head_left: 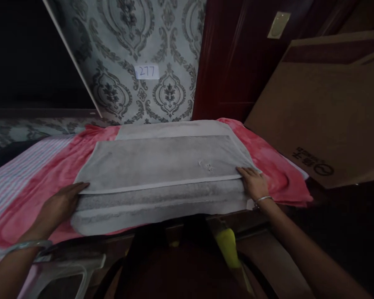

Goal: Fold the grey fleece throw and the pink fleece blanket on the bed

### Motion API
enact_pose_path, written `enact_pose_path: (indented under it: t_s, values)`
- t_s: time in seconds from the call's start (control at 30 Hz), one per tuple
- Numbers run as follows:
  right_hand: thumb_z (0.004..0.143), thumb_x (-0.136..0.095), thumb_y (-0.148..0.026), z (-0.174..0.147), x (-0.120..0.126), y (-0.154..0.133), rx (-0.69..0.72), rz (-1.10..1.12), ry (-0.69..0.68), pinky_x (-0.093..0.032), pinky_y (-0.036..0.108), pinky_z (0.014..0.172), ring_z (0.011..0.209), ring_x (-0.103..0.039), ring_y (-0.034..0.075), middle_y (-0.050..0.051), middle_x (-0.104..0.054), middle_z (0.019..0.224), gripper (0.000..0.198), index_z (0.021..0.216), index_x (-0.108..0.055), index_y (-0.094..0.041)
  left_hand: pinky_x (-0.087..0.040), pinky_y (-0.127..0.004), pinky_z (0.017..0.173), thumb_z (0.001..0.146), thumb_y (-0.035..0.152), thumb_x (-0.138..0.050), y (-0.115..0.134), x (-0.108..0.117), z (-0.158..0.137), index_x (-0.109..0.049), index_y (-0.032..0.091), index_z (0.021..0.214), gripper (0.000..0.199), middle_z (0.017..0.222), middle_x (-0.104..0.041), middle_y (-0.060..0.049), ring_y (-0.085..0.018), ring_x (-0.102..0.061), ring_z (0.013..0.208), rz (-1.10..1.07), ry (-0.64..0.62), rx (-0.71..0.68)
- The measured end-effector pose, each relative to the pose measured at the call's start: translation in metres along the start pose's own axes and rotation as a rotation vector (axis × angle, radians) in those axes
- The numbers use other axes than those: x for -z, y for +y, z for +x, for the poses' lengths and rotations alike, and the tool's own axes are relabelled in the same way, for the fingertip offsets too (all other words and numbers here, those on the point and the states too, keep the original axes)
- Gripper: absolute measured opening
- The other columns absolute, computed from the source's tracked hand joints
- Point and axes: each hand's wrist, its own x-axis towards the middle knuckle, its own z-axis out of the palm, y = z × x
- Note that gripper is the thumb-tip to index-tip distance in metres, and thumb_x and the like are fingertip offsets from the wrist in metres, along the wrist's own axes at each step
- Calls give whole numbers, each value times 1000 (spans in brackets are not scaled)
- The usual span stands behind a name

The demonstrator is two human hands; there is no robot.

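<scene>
resting left hand and right hand on opposite ends of one near edge of a grey towel
cannot tell whether pinched shut, with thumbs hidden beneath; fingers laid over the top layer only, edge straight between them. wearing a bangle on each wrist. folded in layers atop a pink blanket, with a small pale mark toward the towel's right end. showing a striped sheet to the towel's left, a dark screen behind and left of it, patterned wallpaper with a "277" label behind it, and a cardboard box to its right.
</scene>
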Motion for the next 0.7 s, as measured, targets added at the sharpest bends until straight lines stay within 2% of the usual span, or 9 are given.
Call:
enact_pose_path:
  t_s: [0.1, 0.27, 0.33, 0.47, 0.6, 0.7]
  values:
    - [96, -41, -13, 1, -1, 5, -14, 103, 48, -54, 47, 96, 123, -63, 30, 11, -72, 127, 45, 127, -72, -21, -60, -42, 86, 87, 32, -34, 2, 7, -4, -73, 20, 120, 52, 121, -76, -10, -29, -73, 106, -29, -27, 53]
    - [95, -41, -13, -25, 0, 18, 28, 303, 233, -51, 47, 108, 123, -64, 26, 9, -73, 126, 47, 130, -71, -21, -56, -44, 101, 86, 36, -43, -4, 20, -22, -67, 35, 133, 53, 134, -71, 3, -28, -68, 120, -151, 69, 69]
    - [94, -40, -12, -42, -2, 16, 41, 309, 254, -50, 49, 109, 127, -61, 26, 11, -71, 129, 49, 132, -70, -20, -55, -44, 105, 85, 36, -45, -4, 18, -29, -66, 37, 135, 54, 135, -70, 4, -27, -67, 122, -155, 68, 55]
    - [93, -41, -11, -64, -10, 8, 23, 244, 220, -49, 53, 110, 137, -53, 29, 12, -67, 136, 49, 132, -70, -21, -54, -46, 107, 87, 34, -41, 7, 9, -37, -67, 28, 134, 54, 138, -69, -2, -27, -63, 129, -111, -25, 77]
    - [93, -44, -11, -66, -14, 2, 0, 224, 232, -48, 53, 110, 139, -51, 29, 11, -66, 137, 50, 136, -67, -23, -49, -44, 113, 93, 33, -33, 18, 10, -38, -65, 13, 136, 57, 145, -63, -13, -27, -58, 136, -74, -90, 103]
    - [93, -44, -12, -67, -13, -1, -14, 218, 241, -49, 52, 109, 139, -50, 30, 12, -65, 138, 50, 137, -66, -22, -49, -45, 113, 96, 34, -30, 19, 15, -37, -63, 7, 137, 59, 147, -60, -18, -29, -57, 137, -65, -119, 103]
